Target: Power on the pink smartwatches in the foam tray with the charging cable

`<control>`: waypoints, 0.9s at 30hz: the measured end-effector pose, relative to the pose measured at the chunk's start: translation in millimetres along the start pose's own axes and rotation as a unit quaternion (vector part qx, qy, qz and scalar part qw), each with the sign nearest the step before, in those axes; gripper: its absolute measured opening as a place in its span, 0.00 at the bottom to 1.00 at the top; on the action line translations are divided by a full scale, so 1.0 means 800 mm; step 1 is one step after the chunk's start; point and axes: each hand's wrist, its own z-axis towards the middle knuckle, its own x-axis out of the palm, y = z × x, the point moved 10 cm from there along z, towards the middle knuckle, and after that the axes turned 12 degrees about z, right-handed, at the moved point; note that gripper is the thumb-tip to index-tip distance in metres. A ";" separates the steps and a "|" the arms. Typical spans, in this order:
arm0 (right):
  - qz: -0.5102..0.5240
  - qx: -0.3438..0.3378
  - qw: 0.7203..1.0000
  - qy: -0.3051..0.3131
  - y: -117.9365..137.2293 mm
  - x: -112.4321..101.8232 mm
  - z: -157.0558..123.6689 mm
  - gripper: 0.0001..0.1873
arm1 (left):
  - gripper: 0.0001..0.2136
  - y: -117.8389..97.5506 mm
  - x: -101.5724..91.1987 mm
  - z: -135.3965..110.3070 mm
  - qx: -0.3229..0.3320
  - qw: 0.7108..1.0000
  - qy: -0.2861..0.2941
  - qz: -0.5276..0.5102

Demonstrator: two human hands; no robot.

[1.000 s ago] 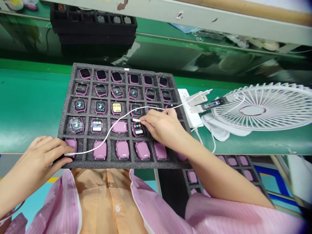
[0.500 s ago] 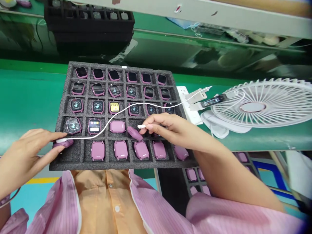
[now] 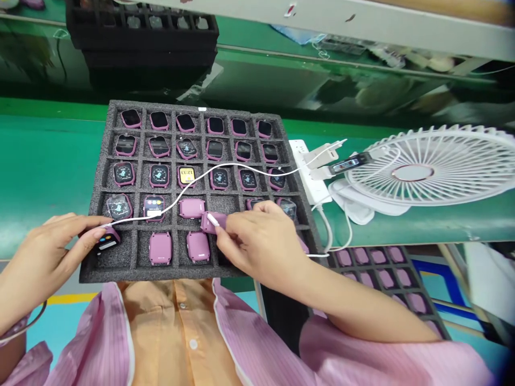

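At the near left corner of a grey foam tray, my left hand pinches a purple smartwatch, its lit screen tilted toward me. A white charging cable runs from that hand across the tray. My right hand is closed round a white charger plug that lies against the back of another purple watch body. The fingers hide part of this watch. Several watches fill the other compartments, some with dark or lit screens, some back side up, like the watch body in the front row.
A white power strip with adapters stands right of the tray, beside a white fan. A lower tray of purple watch bodies sits at the right. Behind is a dark tray stack on the green bench.
My right hand has moved nearer to me, and the white plug now lies against the watch's back. My left hand has turned its watch so the lit screen shows.
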 end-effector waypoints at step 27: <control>-0.010 0.050 0.987 0.151 -0.118 0.017 0.019 0.16 | 0.26 -0.005 0.035 -0.002 0.047 0.994 0.086 -0.040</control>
